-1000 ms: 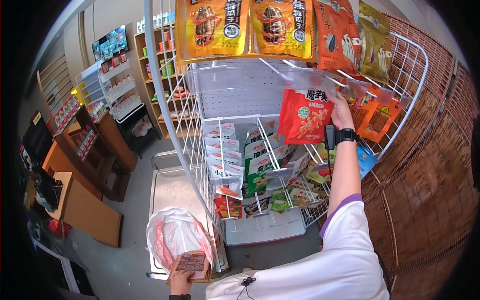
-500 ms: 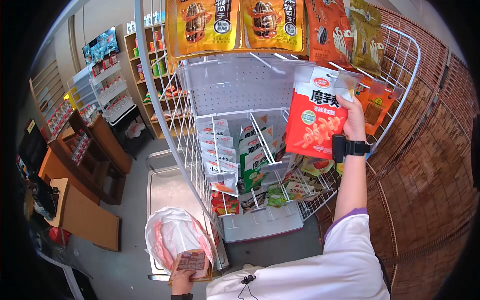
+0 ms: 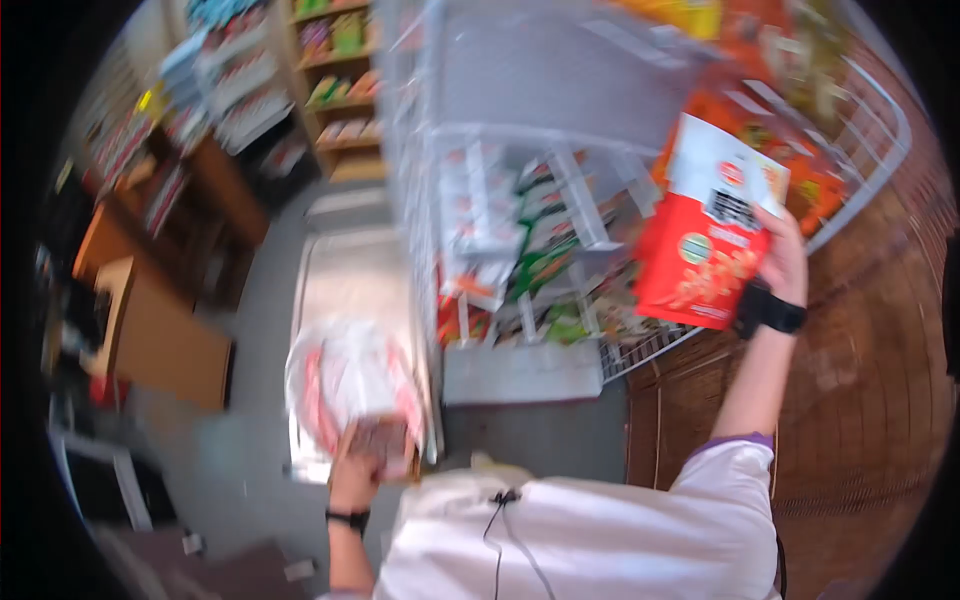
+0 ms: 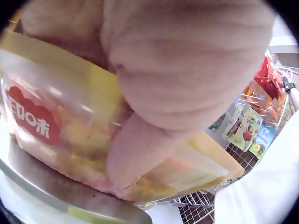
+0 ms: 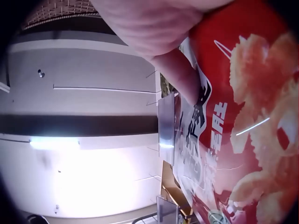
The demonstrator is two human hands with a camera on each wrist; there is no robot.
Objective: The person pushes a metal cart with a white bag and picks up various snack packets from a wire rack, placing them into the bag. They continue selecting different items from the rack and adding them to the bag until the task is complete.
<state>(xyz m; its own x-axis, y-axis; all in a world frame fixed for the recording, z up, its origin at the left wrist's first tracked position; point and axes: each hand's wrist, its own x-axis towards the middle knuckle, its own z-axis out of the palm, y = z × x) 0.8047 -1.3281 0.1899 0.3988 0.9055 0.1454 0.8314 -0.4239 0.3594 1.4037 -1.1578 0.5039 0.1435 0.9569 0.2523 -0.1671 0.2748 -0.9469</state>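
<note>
My right hand (image 3: 785, 262) pinches a red-and-white snack bag (image 3: 705, 250) by its side edge, thumb across the front. In the right wrist view the thumb presses on the bag's printed face (image 5: 233, 140). It hangs upright in front of the display rack (image 3: 520, 375), with more red showing behind its left edge. Low on the left, my left hand (image 3: 352, 478) grips a brownish snack packet (image 3: 388, 442) at the near rim of a basket lined with a white plastic bag (image 3: 360, 365). The left wrist view shows this packet's yellow border and red logo (image 4: 35, 116) under the thumb.
The basket stands on a metal cart (image 3: 350, 265) left of the rack. White packets (image 3: 470, 215) and green packets (image 3: 545, 240) hang on the rack's hooks, orange bags (image 3: 820, 190) at its upper right. A wooden counter (image 3: 165, 340) and stocked shelves (image 3: 345, 100) are farther left.
My right hand has drawn the red-and-white snack bag off from among the hooks, toward me and to the right. The head view has turned downward; my left hand stays at the basket with its packet.
</note>
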